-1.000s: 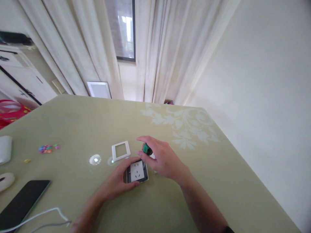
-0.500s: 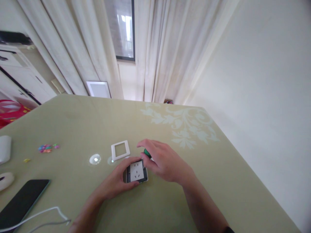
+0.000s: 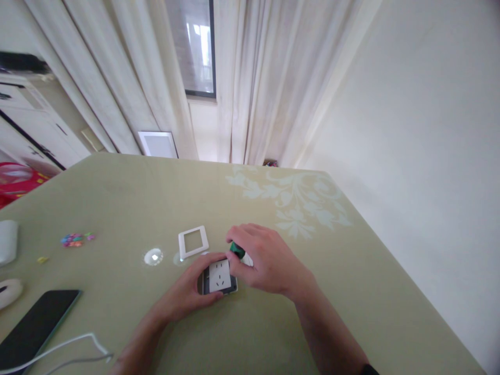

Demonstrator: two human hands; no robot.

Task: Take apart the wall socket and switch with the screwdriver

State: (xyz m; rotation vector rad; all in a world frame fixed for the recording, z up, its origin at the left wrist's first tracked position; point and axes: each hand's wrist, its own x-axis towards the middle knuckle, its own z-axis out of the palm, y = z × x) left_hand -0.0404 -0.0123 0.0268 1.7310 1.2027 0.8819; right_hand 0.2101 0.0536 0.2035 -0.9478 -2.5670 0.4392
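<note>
A white wall socket [image 3: 219,276] in a grey frame lies on the olive-green table [image 3: 297,312]. My left hand [image 3: 186,292] grips its left and near edges and holds it flat. My right hand [image 3: 265,261] is closed around a small screwdriver with a green handle [image 3: 236,250], whose tip points down at the socket's right edge. A white square cover frame [image 3: 193,241] lies just beyond the socket, apart from both hands.
A black phone [image 3: 37,325] and a white cable [image 3: 74,348] lie at the near left. Small coloured bits [image 3: 74,239], a white object [image 3: 8,240] and a round white item [image 3: 10,290] sit at the left edge. A wall stands to the right, curtains behind.
My right hand has turned the screwdriver and shifted a little over the socket's right edge. My left hand has kept its hold on the socket.
</note>
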